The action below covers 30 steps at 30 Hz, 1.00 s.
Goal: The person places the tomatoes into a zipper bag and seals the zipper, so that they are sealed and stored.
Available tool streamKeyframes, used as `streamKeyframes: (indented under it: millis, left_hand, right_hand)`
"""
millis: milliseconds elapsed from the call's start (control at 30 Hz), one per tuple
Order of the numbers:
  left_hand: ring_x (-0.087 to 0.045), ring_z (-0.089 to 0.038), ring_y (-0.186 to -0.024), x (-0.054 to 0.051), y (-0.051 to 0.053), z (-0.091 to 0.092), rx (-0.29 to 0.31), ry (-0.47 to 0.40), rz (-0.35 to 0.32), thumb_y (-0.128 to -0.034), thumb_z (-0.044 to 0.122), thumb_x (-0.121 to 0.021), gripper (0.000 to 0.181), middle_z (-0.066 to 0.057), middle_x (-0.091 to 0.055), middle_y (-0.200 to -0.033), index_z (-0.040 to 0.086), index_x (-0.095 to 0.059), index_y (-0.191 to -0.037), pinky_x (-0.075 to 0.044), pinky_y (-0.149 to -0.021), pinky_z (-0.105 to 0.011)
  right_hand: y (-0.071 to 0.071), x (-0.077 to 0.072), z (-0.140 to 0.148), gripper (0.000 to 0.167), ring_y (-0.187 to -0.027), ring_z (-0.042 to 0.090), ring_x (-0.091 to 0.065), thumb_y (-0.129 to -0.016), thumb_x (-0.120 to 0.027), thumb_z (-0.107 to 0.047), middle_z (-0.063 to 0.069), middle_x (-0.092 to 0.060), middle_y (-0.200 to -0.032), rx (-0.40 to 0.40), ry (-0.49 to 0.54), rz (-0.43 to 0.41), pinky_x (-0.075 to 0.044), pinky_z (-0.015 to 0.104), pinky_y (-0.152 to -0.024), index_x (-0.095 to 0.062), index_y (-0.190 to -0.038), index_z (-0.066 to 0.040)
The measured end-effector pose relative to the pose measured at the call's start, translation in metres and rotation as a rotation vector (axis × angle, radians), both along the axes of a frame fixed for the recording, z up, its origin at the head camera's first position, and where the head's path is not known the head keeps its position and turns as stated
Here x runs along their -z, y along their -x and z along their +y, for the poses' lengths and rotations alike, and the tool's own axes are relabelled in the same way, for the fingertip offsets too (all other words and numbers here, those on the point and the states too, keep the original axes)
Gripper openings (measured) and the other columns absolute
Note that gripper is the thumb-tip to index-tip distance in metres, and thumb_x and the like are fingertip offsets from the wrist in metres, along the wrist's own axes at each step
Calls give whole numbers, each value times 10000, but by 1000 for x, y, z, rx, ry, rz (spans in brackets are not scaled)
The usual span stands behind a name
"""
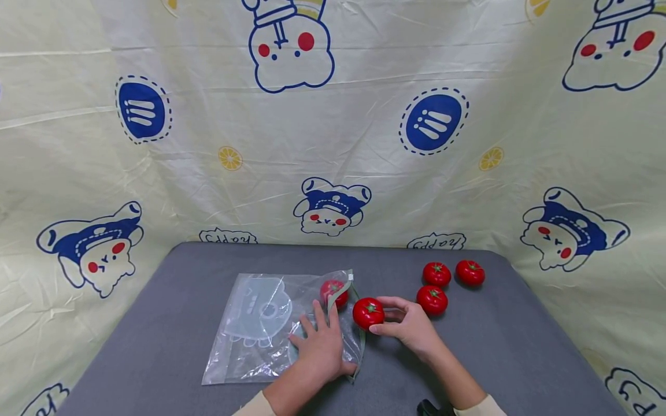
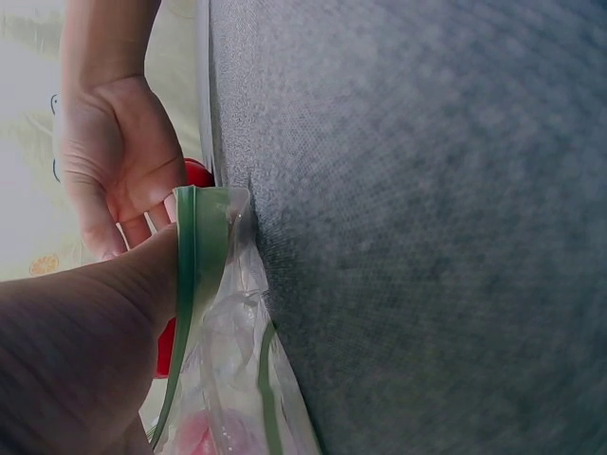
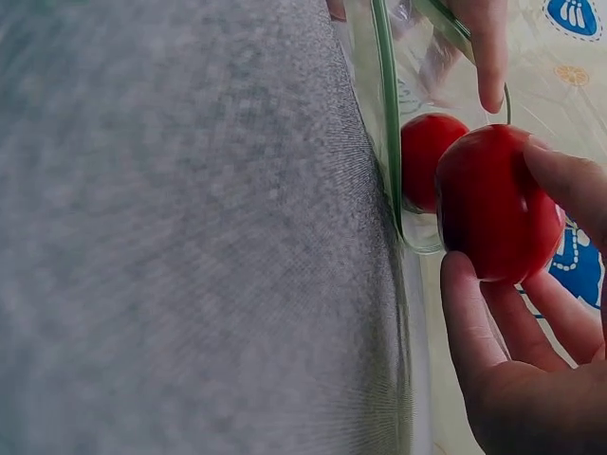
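Tomato (image 1: 367,315) is in the right hand (image 1: 411,329), right by the mouth of a clear plastic bag (image 1: 231,364), with both hands over the same gray tabletop (image 1: 156,346). Going left to right on the writing first: the pale printed sheet (image 1: 198,115) behind has a cut-off bit of lettering low on the left, then "happy" (image 1: 227,236) upside down, another upside-down "happy" (image 1: 436,241), and one more partial scrap at lower right. Bag's got a pale cartoon print (image 1: 258,312) on it, no wording I can make out.

Now the stuff, same direction. Bag lies flat toward the left, its opening facing right with a green strip (image 2: 185,303) along the edge. Just inside that mouth is a second tomato (image 1: 329,287), seen through the film and partly crossed by the strip. Then the held one, then three loose tomatoes: two close together (image 1: 437,274) (image 1: 432,300) and another (image 1: 470,273) beside them, farther right. Something black (image 1: 429,408) pokes in at the bottom edge, too cropped to tell what.

Hands: they're apart but near each other. Left hand (image 1: 319,349) is spread wide over the bag's mouth end, fingers pretty straight, partly blocking the opening. Right one has its thumb and fingers clamped around the tomato's sides.
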<state>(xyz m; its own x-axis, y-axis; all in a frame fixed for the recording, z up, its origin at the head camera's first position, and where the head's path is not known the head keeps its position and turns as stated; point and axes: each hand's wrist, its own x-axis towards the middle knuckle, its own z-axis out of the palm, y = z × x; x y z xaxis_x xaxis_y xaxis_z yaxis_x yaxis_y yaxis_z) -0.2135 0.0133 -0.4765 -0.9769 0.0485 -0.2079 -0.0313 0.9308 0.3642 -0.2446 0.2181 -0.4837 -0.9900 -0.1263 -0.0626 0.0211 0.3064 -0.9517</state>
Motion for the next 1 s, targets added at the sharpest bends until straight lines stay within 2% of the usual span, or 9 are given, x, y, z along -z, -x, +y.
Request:
streamKeyframes:
  millis: [467, 1000]
  left_hand:
    - [-248, -602, -1473, -1, 1, 1, -11, 4, -15, -590, 477, -983, 1263, -229, -191, -1685, 151, -287, -1592, -276, -1052, -845]
    - [-235, -601, -1480, -3, 1, 1, -3, 4, -18, -597, 473, -984, 1266, -235, -179, -1687, 151, -279, -1599, -269, -1051, -849]
  right_hand:
    - [8, 2, -5, 621, -1099, 259, -699, -803, -884, -185, 181, -649, -1376, -39, -29, -24, -607, 398, -889, -639, -1361, -66]
    - [12, 4, -19, 603, -1068, 276, -718, -757, -920, -190, 163, -687, -1321, 10, -97, -9, -602, 454, -910, -685, -1303, -83]
